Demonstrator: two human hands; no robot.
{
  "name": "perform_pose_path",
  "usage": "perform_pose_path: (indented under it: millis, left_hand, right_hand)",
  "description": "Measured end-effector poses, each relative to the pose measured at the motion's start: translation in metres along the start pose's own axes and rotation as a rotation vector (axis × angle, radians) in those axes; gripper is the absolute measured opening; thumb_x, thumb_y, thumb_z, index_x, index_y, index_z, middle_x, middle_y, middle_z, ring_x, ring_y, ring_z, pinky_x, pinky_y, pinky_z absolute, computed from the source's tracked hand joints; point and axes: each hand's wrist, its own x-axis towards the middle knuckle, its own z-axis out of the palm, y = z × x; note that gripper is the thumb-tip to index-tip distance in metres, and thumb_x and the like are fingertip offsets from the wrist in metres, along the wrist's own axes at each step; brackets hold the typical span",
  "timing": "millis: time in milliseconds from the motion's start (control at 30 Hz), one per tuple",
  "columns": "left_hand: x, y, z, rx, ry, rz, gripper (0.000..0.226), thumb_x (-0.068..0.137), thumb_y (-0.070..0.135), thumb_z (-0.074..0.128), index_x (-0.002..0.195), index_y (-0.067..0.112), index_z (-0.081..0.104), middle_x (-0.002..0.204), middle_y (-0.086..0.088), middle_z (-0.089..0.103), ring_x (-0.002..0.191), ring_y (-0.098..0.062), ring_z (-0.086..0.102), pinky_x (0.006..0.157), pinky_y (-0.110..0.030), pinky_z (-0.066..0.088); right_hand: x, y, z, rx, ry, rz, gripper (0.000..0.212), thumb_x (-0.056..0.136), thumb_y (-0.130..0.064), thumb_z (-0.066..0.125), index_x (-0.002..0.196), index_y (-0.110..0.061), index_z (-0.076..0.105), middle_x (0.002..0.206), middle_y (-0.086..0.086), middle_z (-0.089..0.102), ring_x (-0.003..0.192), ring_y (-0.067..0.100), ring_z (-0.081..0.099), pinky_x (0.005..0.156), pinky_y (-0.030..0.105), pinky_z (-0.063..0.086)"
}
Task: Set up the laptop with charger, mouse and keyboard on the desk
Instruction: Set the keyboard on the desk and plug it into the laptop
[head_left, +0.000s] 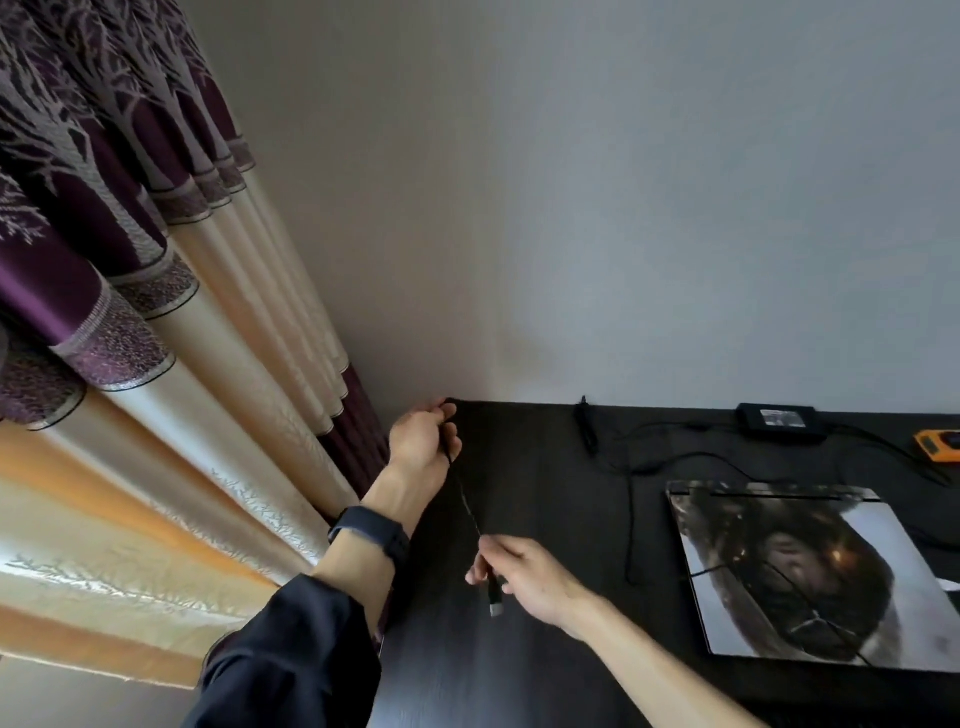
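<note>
Nearest, right hand (524, 577) curled round cable (470, 512) just above plug (496, 605), plug end hanging down toward desk (519, 675). Farther out, cable drawn straight between hands, long axis running from near right to far left, roughly along desk's left edge. At far left corner, left hand (423, 436) pinching cable between thumb and fingers; cable's run beyond that pinch hidden. Rightward, well apart from both hands, closed laptop (810, 561) lying flat on desk, right hand the nearer. Probable next move: plug carried rightward to laptop's side; port not visible from this view. Behind laptop, charger (779, 418) against wall (623, 208), leads trailing over desk. Mouse and keyboard not clearly identifiable. Curtain (156, 312) just left of left hand.
</note>
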Motion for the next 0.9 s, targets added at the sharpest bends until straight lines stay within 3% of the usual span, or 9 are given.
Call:
perform_pose_path:
  millis: [167, 267, 333, 367, 433, 500, 600, 733, 900]
  left_hand:
    - [0.031, 0.001, -0.041, 0.142, 0.19, 0.056, 0.024, 0.099, -0.002, 0.04, 0.097, 0.01, 0.06, 0.078, -0.009, 0.057, 0.059, -0.018, 0.054, 0.05, -0.03, 0.045]
    - [0.04, -0.014, -0.059, 0.86, 0.19, 0.032, 0.026, 0.093, 0.024, 0.059, 0.112, 0.009, 0.066, 0.103, -0.015, 0.063, 0.1, -0.035, 0.062, 0.084, -0.042, 0.052]
    - [0.03, -0.028, -0.057, 1.317, 0.071, 0.217, 0.047, 0.086, 0.041, 0.066, 0.126, 0.018, 0.062, 0.129, -0.01, 0.059, 0.128, -0.03, 0.049, 0.107, -0.038, 0.04]
    - [0.017, -0.032, -0.05, 1.365, -0.081, 0.353, 0.046, 0.084, 0.039, 0.069, 0.127, 0.022, 0.063, 0.134, -0.005, 0.058, 0.132, -0.023, 0.048, 0.111, -0.032, 0.035]
    - [-0.011, -0.042, -0.031, 1.353, -0.437, 0.506, 0.034, 0.084, 0.028, 0.071, 0.118, 0.027, 0.069, 0.128, 0.009, 0.061, 0.126, -0.008, 0.052, 0.11, -0.021, 0.034]
    - [-0.028, -0.054, -0.017, 1.448, -0.59, 0.548, 0.025, 0.086, 0.028, 0.063, 0.108, 0.037, 0.07, 0.111, 0.019, 0.068, 0.108, -0.001, 0.061, 0.1, -0.024, 0.046]
    - [-0.036, -0.066, -0.011, 1.612, -0.549, 0.619, 0.028, 0.085, 0.035, 0.049, 0.108, 0.044, 0.063, 0.094, 0.015, 0.07, 0.093, -0.01, 0.065, 0.081, -0.035, 0.055]
    - [-0.037, -0.085, -0.009, 1.514, -0.558, 0.669, 0.025, 0.082, 0.048, 0.055, 0.107, 0.045, 0.061, 0.093, 0.018, 0.068, 0.09, -0.002, 0.064, 0.081, -0.032, 0.055]
    - [-0.035, -0.107, -0.009, 1.503, -0.437, 0.991, 0.03, 0.093, 0.049, 0.056, 0.12, 0.038, 0.062, 0.097, 0.009, 0.07, 0.09, -0.012, 0.066, 0.077, -0.029, 0.054]
  right_hand:
    - [-0.005, 0.018, -0.039, 0.052, 0.191, -0.032, 0.022, 0.106, -0.024, 0.047, 0.102, -0.018, 0.068, 0.072, -0.004, 0.064, 0.059, 0.011, 0.056, 0.054, 0.025, 0.042]
    - [-0.004, 0.013, -0.055, -0.048, 0.341, -0.108, 0.02, 0.104, -0.026, 0.05, 0.104, -0.027, 0.07, 0.077, -0.004, 0.071, 0.057, 0.011, 0.052, 0.057, 0.024, 0.043]
    - [-0.004, 0.005, -0.06, -0.086, 0.334, -0.124, 0.017, 0.103, -0.029, 0.053, 0.102, -0.027, 0.07, 0.084, -0.006, 0.076, 0.056, 0.01, 0.054, 0.058, 0.021, 0.043]
    - [-0.005, 0.001, -0.061, -0.099, 0.32, -0.123, 0.016, 0.102, -0.03, 0.055, 0.1, -0.025, 0.07, 0.085, -0.006, 0.077, 0.056, 0.009, 0.054, 0.059, 0.019, 0.043]
    - [-0.005, -0.004, -0.062, -0.088, 0.317, -0.118, 0.017, 0.098, -0.032, 0.063, 0.094, -0.02, 0.073, 0.083, -0.005, 0.078, 0.056, 0.008, 0.055, 0.061, 0.018, 0.045]
    - [-0.006, -0.007, -0.065, -0.061, 0.362, -0.106, 0.02, 0.094, -0.035, 0.068, 0.088, -0.017, 0.075, 0.079, -0.004, 0.078, 0.057, 0.006, 0.057, 0.064, 0.018, 0.048]
    - [-0.009, -0.002, -0.07, -0.061, 0.465, -0.086, 0.019, 0.09, -0.037, 0.071, 0.085, -0.02, 0.077, 0.075, -0.008, 0.077, 0.059, 0.004, 0.059, 0.066, 0.017, 0.051]
    - [-0.015, 0.009, -0.075, -0.07, 0.568, -0.095, 0.016, 0.087, -0.04, 0.074, 0.081, -0.027, 0.081, 0.075, -0.016, 0.075, 0.065, -0.005, 0.062, 0.066, 0.014, 0.046]
    - [-0.022, 0.024, -0.08, -0.032, 0.572, -0.142, 0.013, 0.086, -0.027, 0.078, 0.099, -0.03, 0.081, 0.094, -0.014, 0.075, 0.092, -0.004, 0.068, 0.084, 0.01, 0.049]
